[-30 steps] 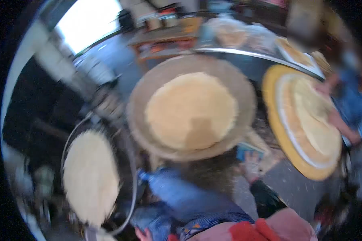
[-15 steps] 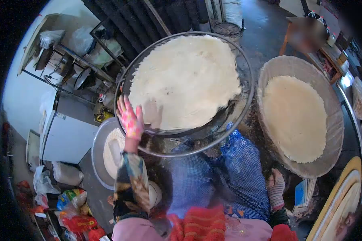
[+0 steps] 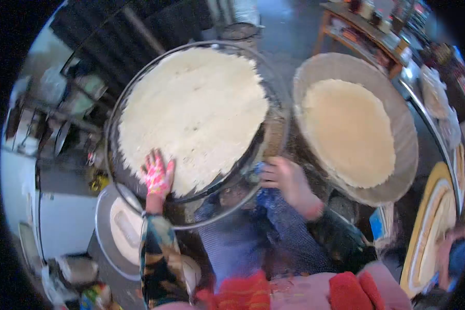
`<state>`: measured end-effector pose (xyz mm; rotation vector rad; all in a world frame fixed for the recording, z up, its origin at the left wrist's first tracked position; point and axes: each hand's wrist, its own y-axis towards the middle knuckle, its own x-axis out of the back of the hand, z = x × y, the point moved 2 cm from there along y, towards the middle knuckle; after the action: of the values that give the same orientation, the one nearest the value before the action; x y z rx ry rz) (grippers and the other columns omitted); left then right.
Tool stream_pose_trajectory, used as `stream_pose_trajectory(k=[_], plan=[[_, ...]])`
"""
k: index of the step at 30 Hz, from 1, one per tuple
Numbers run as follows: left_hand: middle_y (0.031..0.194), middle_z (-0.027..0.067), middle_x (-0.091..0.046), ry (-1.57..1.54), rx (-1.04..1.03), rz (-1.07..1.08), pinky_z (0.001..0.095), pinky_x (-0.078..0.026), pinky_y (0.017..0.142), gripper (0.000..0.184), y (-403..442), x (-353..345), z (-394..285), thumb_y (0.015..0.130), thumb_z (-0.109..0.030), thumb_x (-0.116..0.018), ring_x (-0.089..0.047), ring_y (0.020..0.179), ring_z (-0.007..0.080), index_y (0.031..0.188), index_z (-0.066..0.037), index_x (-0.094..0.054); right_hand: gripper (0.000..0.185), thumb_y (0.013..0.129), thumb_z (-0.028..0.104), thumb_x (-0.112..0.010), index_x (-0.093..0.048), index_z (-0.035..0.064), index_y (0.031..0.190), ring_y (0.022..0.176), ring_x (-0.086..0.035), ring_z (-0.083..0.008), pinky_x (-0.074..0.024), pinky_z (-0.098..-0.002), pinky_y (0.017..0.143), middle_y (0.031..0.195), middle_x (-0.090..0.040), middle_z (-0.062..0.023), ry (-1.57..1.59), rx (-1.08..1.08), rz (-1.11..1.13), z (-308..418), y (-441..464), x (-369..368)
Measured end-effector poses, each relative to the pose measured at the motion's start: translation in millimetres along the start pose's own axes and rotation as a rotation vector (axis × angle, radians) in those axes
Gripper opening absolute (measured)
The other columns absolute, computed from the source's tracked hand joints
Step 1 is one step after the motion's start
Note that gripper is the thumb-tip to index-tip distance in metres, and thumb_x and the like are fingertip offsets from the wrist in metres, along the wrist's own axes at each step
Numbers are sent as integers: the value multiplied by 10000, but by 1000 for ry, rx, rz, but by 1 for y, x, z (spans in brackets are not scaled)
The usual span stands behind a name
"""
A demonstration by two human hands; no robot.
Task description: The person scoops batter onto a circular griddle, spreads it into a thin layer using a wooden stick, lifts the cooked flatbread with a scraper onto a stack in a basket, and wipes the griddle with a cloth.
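Observation:
A wide pale sheet of batter or dough (image 3: 196,113) lies on a round dark griddle with a metal hoop (image 3: 113,170) around it. At the near left edge of the sheet is my left hand (image 3: 157,177), in a pink and white glove, its fingers spread. My right hand (image 3: 287,181) is at the near right side of the hoop with its fingers curled; what they hold, if anything, is blurred. To the right a large bowl (image 3: 407,139) holds pale yellow batter (image 3: 349,132).
A metal basin (image 3: 104,222) with pale powder and a scoop stands at the lower left. Another person's hand (image 3: 444,253) is by stacked flat rounds on a yellow board (image 3: 416,232) at the right. A wooden table (image 3: 367,31) stands at the back.
The view has turned, and the griddle and bowl sit further left in it. My right hand has risen from beside my leg to the hoop. My left hand now reaches over the sheet's edge.

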<state>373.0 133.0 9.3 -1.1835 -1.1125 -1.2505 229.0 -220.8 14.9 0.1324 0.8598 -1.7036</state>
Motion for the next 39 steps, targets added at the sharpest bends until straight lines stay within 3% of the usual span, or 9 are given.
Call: stream_pose_trajectory(k=[7,14,15,26,29,30,34,38,39], plan=[[1488,201,-204,-165,-185,11,566,-92,1087,788,-49,3,-21,897,-558,-391,-161,1379,375,1436,-18,-192,395,758,305,-709,-609,-7,978,676,-554,-186,-485,-298,612,830,-626,-81,-216,6,-414,-3,69,-39],[1417,237,-310,-511,-359,-392,587,-133,1067,661,-180,41,-69,898,-440,-468,-279,1317,404,1387,-21,-317,292,879,268,-559,-618,73,1088,907,-567,-146,-456,-310,834,985,-634,-51,-428,426,3,135,59,102],[1411,239,-316,-512,-361,-339,588,-139,1065,655,-200,35,-69,897,-439,-468,-284,1312,406,1379,-18,-327,283,840,213,-563,-630,67,1073,924,-564,-136,-453,-302,832,994,-630,-38,-915,723,12,180,64,137],[1372,253,-360,-422,-250,-102,566,-191,1053,607,-283,-41,-71,851,-390,-542,-298,1288,429,1319,-29,-406,151,666,182,-547,-632,57,661,582,-565,-268,-454,-386,551,636,-580,-145,-2312,994,-621,472,-67,4],[1364,258,-367,-438,-259,-70,553,-202,1055,602,-280,-38,-74,852,-385,-544,-307,1277,430,1310,-15,-417,165,619,174,-542,-633,54,549,489,-566,-304,-455,-408,475,539,-566,-174,-2541,1120,-655,449,-45,5],[1364,258,-367,-437,-269,-72,553,-202,1055,602,-280,-36,-74,852,-385,-544,-307,1277,430,1310,-15,-417,439,748,140,-501,-478,-144,1082,562,-630,-337,-491,-428,465,653,-625,-216,-2378,941,-879,404,-41,9],[1344,285,-375,-447,-271,-54,556,-227,1043,599,-279,-32,-76,849,-387,-543,-323,1253,452,1279,18,-443,163,816,137,-478,-593,34,764,680,-604,-318,-480,-416,609,715,-597,-183,-2306,927,-318,237,42,160],[1312,325,-376,-430,-286,-49,578,-263,1014,627,-279,-44,-68,866,-429,-512,-333,1217,501,1261,53,-443,231,796,260,-528,-682,87,816,765,-654,-320,-515,-439,661,838,-673,-163,-2198,537,-415,80,73,256],[1368,293,-338,-443,-278,-11,565,-246,1035,597,-281,-35,-73,871,-368,-531,-301,1253,492,1315,12,-409,208,800,202,-515,-687,95,850,806,-663,-300,-521,-448,684,867,-680,-142,-2115,133,-453,66,79,256]])
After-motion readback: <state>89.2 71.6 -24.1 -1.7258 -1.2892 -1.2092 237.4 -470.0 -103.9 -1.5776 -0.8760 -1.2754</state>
